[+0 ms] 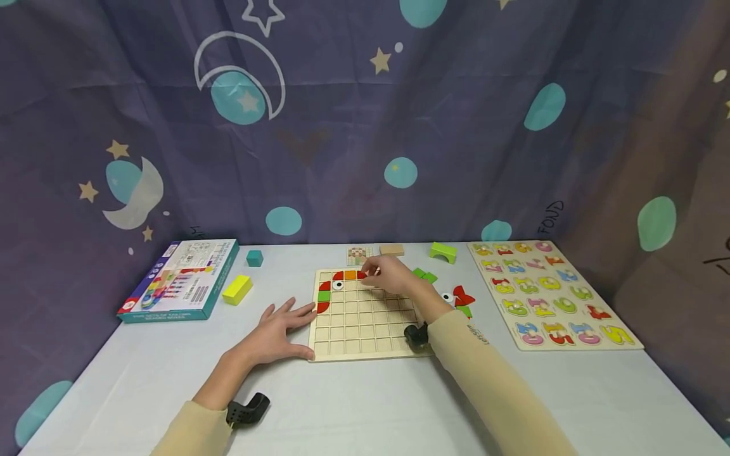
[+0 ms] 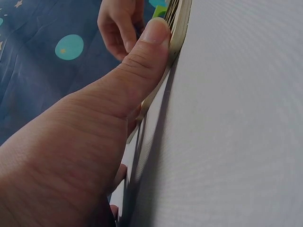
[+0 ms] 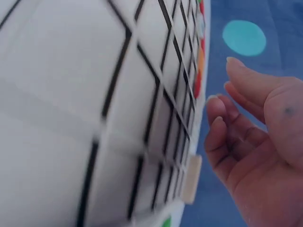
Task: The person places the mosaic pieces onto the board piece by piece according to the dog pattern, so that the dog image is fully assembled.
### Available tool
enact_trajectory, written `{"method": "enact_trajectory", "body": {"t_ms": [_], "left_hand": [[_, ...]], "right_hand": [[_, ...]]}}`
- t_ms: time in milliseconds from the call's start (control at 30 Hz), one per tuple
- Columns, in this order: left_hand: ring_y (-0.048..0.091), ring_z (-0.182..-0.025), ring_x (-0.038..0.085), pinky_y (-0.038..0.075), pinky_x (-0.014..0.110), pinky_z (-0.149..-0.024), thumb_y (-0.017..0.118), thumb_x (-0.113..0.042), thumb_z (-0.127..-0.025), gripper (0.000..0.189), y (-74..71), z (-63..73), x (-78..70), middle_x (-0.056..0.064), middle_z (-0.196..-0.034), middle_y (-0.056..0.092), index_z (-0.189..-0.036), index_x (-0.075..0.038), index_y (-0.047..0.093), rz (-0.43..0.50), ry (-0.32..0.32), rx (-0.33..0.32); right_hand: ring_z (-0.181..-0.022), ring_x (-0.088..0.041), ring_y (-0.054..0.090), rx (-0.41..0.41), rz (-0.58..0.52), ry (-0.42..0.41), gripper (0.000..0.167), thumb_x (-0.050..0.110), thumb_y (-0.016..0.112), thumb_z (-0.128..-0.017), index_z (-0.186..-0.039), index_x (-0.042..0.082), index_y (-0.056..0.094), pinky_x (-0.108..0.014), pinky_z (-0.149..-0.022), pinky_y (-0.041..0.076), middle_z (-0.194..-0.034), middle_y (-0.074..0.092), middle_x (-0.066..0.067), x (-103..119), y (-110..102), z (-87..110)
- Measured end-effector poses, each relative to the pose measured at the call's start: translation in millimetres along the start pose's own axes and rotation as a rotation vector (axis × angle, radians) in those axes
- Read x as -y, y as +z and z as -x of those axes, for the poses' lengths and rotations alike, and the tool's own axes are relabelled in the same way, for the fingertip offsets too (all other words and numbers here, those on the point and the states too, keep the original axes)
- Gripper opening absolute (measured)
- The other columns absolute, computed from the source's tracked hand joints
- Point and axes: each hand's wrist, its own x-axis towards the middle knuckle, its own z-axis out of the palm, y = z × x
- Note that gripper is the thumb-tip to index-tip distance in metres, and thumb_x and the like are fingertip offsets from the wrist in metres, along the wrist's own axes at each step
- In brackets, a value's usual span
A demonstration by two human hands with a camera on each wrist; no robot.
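A wooden grid board (image 1: pixel 359 323) lies on the table, with red, green and orange pieces and a round eye piece (image 1: pixel 338 285) in its upper left cells. My left hand (image 1: pixel 276 332) rests at the board's left edge, fingers spread, the thumb (image 2: pixel 154 35) against its near corner. Over the far row is my right hand (image 1: pixel 390 277), beside a red piece (image 3: pixel 198 84) that sits next to the orange piece (image 1: pixel 350 275). In the right wrist view its thumb and fingers are loosely bent and apart, with nothing between them.
Loose green pieces (image 1: pixel 424 275) and red pieces (image 1: pixel 463 296) lie right of the board. Behind it are a small pattern card (image 1: pixel 358 256) and a wooden block (image 1: pixel 391 250). A box (image 1: pixel 182 278) and a yellow block (image 1: pixel 237 289) stand left; a number puzzle (image 1: pixel 570 339) lies right.
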Motion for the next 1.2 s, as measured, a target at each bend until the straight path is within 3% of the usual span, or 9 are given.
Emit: {"method": "enact_trajectory", "body": {"t_ms": [267, 633, 833, 1200], "left_hand": [[0.016, -0.149, 0.047, 0.002, 0.071, -0.112, 0.086, -0.059, -0.068, 0.095, -0.5, -0.1, -0.5, 0.006, -0.156, 0.042, -0.145, -0.01, 0.056, 0.0, 0.009, -0.013], [0.014, -0.15, 0.045, 0.001, 0.068, -0.114, 0.087, -0.056, -0.068, 0.095, 0.8, -0.3, -2.4, 0.004, -0.157, 0.042, -0.145, -0.011, 0.056, 0.011, -0.016, 0.0], [0.014, -0.15, 0.044, 0.001, 0.068, -0.114, 0.087, -0.057, -0.068, 0.096, 1.4, -0.6, -1.5, 0.003, -0.157, 0.041, -0.146, -0.012, 0.055, 0.002, -0.023, 0.008], [0.014, -0.15, 0.044, 0.001, 0.068, -0.114, 0.087, -0.057, -0.067, 0.096, 0.7, -0.6, -0.6, 0.003, -0.157, 0.042, -0.145, -0.011, 0.056, 0.014, -0.008, 0.001]], "right_hand": [[-0.088, -0.022, 0.061, 0.006, -0.048, 0.059, 0.033, 0.017, 0.07, -0.097, -0.125, 0.001, 0.065, -0.033, -0.073, 0.052, -0.102, 0.063, -0.006, -19, -28, 27.1], [-0.082, -0.024, 0.06, -0.023, -0.03, 0.118, 0.03, 0.014, 0.071, -0.096, -0.121, -0.002, 0.066, -0.032, -0.073, 0.052, -0.1, 0.063, -0.008, -53, -51, 65.7], [-0.081, -0.022, 0.058, 0.008, -0.014, 0.205, 0.031, 0.014, 0.072, -0.095, -0.122, -0.001, 0.066, -0.032, -0.07, 0.053, -0.101, 0.063, -0.008, -67, -63, 86.1], [-0.087, -0.023, 0.057, 0.029, 0.035, 0.223, 0.026, 0.01, 0.075, -0.092, -0.115, 0.0, 0.068, -0.031, -0.078, 0.054, -0.098, 0.064, -0.006, -86, -70, 104.3]]}}
